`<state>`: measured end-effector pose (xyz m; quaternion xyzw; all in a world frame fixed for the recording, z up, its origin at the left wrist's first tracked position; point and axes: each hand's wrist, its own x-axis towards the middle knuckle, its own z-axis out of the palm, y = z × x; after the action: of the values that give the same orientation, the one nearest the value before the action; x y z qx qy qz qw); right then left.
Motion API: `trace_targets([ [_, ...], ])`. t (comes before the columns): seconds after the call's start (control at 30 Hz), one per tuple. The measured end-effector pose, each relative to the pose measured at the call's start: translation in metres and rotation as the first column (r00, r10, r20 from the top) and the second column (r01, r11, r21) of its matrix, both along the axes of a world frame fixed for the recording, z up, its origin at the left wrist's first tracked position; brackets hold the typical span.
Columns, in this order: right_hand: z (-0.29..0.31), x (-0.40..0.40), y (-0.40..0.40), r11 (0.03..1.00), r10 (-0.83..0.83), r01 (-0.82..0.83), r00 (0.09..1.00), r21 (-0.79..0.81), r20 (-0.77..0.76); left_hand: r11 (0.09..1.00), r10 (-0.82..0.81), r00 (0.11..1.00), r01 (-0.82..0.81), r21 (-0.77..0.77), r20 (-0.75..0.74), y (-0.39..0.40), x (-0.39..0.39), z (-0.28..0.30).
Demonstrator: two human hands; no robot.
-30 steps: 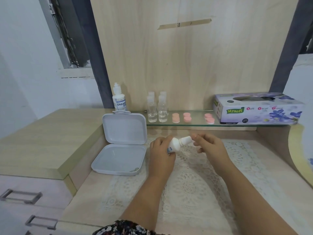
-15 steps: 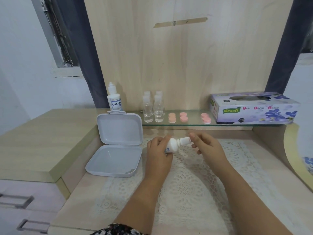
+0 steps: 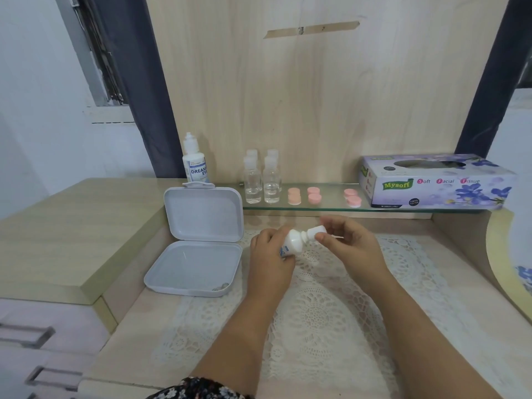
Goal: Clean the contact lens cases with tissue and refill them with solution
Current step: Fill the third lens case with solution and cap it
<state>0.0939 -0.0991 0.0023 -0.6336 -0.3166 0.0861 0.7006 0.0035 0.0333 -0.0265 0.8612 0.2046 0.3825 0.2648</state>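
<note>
Solution bottle, small and white, held tilted above the lace mat on the surface, nozzle end pointing right. Left hand wrapped round the bottle body, fingers curled on it. Right hand at the cap, thumb and fingers pinched on it. White hinged box just left of the hands, lid propped upright, something small and glinting in the near right corner of its base; cannot tell what. Glass shelf behind, carrying four clear bottles in a tight cluster, then pink lens cases in two pairs side by side, a third pair further right, apart from them. Tissue box, purple with flowers, at the shelf's right end. Larger white bottle with blue label lettering standing upright behind the hinged box, left of the clear bottles. Drawer handles at lower left.
</note>
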Motion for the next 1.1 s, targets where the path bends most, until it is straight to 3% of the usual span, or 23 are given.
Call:
trace_targets([
  [0.27,0.005,0.003,0.000,0.994,-0.109,0.108,0.993,0.026,0.047,0.996,0.039,0.999,-0.041,-0.079,-0.027,0.003,0.000,0.002],
  [0.37,-0.002,0.008,-0.002,0.944,-0.209,0.247,0.961,-0.219,0.182,0.992,0.045,0.999,-0.047,-0.121,-0.023,0.005,0.001,0.000],
  [0.5,-0.011,0.008,0.003,0.841,-0.147,0.290,0.935,-0.456,0.324,0.989,0.047,0.999,-0.050,-0.139,-0.020,0.006,0.003,-0.002],
  [0.67,-0.012,0.007,0.009,0.793,-0.089,0.295,0.922,-0.533,0.377,0.988,0.043,0.999,-0.046,-0.148,-0.022,0.006,0.003,-0.002],
  [0.77,-0.008,0.006,0.005,0.826,-0.107,0.293,0.920,-0.481,0.377,0.978,0.037,0.999,-0.036,-0.206,0.001,0.008,0.004,-0.002],
  [0.87,0.002,0.010,-0.006,0.841,-0.182,0.318,0.929,-0.438,0.323,0.911,0.031,0.998,-0.005,-0.411,0.058,0.008,0.002,0.004],
  [0.93,0.006,0.014,-0.017,0.821,-0.181,0.290,0.949,-0.491,0.257,0.854,-0.013,0.991,0.080,-0.514,0.134,0.009,-0.001,0.008],
  [1.03,0.009,0.017,-0.031,0.679,-0.055,0.196,0.975,-0.708,0.217,0.731,-0.126,0.953,0.277,-0.624,0.275,0.013,-0.005,0.012],
  [1.1,0.007,0.015,-0.035,0.605,0.002,0.170,0.977,-0.778,0.214,0.597,-0.174,0.913,0.395,-0.698,0.368,0.010,-0.006,0.015],
])
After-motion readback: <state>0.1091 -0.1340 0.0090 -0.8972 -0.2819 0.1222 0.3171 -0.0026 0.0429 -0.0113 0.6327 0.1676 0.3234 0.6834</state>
